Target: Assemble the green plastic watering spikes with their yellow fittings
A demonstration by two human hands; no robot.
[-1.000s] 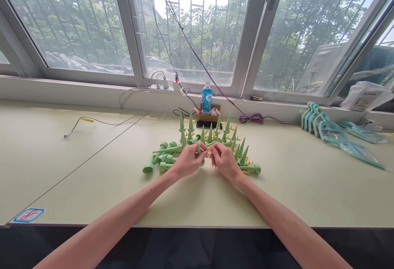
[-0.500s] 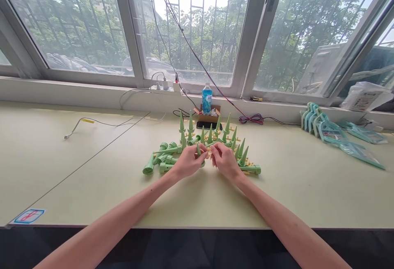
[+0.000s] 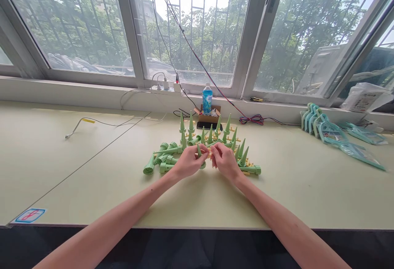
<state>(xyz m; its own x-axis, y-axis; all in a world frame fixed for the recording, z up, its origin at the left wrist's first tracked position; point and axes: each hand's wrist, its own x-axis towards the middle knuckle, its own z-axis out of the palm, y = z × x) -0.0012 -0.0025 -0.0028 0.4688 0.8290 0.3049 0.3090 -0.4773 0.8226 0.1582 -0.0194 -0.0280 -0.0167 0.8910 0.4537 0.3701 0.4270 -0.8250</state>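
My left hand (image 3: pixel 190 160) is closed around a green plastic watering spike (image 3: pixel 199 150), whose pointed tip stands up between the fingers. Close beside it, my right hand (image 3: pixel 224 160) has its thumb and fingertips pinched together at the spike's side. A small pale yellow bit shows between the two hands, but what the right fingertips grip is too small to make out. Several more green spikes (image 3: pixel 227 125) stand upright behind the hands, with yellow valve pieces on some. Other green spikes (image 3: pixel 166 156) lie in a pile left of my left hand. Loose yellow pieces (image 3: pixel 250 163) lie right of my right hand.
Behind the spikes are a black phone (image 3: pixel 205 125) and a small cardboard box (image 3: pixel 212 118) with a blue-labelled bottle (image 3: pixel 207 100). Teal hangers (image 3: pixel 329 129) lie at the right. A white cable (image 3: pixel 101 123) crosses the left table; a bundled cable (image 3: pixel 251 118) lies by the sill.
Both hands stay nearly in place, with the spike still in my left hand. The whole view has shifted very slightly.
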